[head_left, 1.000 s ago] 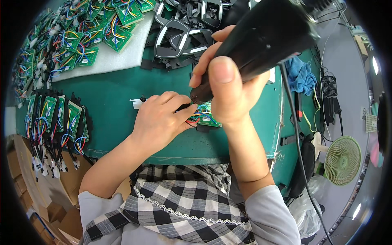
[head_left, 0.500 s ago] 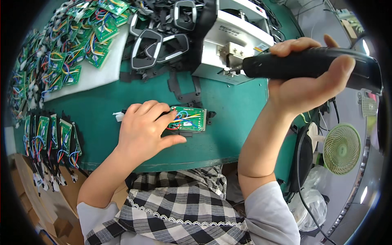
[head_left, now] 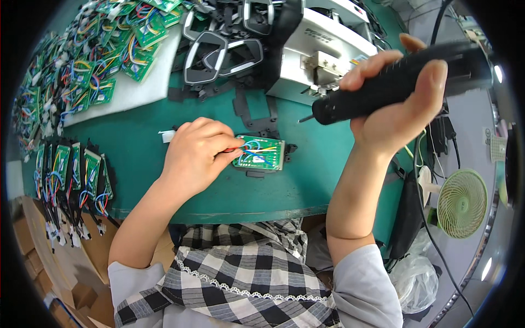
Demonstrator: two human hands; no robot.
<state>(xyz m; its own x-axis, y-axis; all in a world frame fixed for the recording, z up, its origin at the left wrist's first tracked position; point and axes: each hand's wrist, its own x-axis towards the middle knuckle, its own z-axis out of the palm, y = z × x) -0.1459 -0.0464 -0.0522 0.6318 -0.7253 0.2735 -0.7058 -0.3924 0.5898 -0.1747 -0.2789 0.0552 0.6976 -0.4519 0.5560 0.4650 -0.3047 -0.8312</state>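
Note:
My left hand [head_left: 198,154] pinches the coloured wires at the left end of a green circuit board [head_left: 267,155]. The board lies flat on a black plastic part [head_left: 291,148], whose edges stick out around it. Beside my left fingers is a white connector [head_left: 167,136]. My right hand [head_left: 395,98] is wrapped round a black electric screwdriver [head_left: 377,90], held in the air to the right of the board. Its thin bit [head_left: 307,118] points left and slightly down, apart from the board. Whether a screw sits on the bit is too small to tell.
A white screw feeder box [head_left: 322,49] stands behind the screwdriver. Black frames [head_left: 205,57] pile up at the back, and wired circuit boards [head_left: 98,65] heap on white foam [head_left: 123,101]. Several board assemblies [head_left: 74,175] line the left edge. A green fan [head_left: 462,203] is at the right.
The screwdriver in my right hand has come away from the screw feeder, leftward and down toward the board. My left thumb and fingers have closed together on the wires.

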